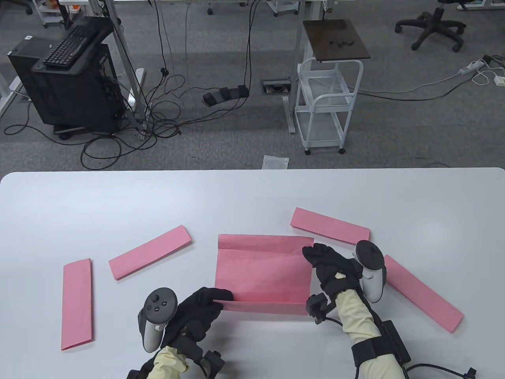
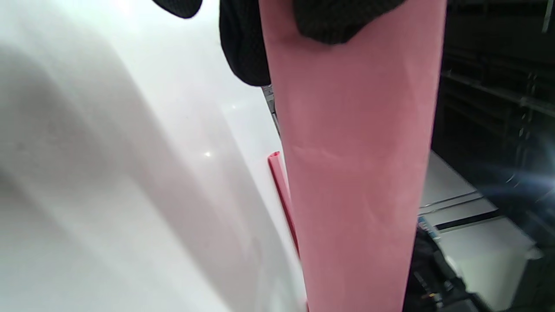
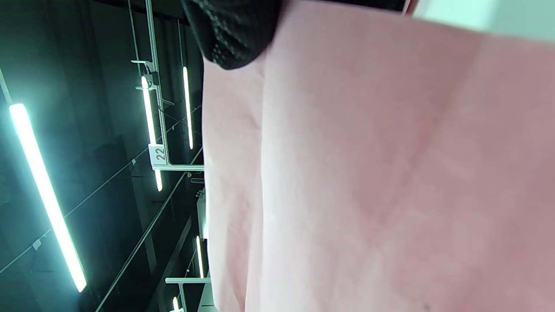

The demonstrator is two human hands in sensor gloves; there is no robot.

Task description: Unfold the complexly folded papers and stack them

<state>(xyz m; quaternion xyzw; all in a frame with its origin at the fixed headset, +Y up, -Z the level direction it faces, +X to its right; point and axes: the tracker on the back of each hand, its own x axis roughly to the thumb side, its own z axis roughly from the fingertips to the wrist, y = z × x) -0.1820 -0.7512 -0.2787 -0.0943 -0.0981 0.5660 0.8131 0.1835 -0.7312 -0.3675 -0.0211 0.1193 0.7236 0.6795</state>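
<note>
Both hands, left hand (image 1: 197, 312) and right hand (image 1: 329, 262), pinch the half-unfolded pink sheet (image 1: 262, 272); only the table view shows four folded strips (image 1: 149, 252).

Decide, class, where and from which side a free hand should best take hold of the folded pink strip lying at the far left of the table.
Probably the far-left strip at its near short end: pinch it from the table's front edge. It lies flat, nearly lengthwise toward the person, touching nothing.
</note>
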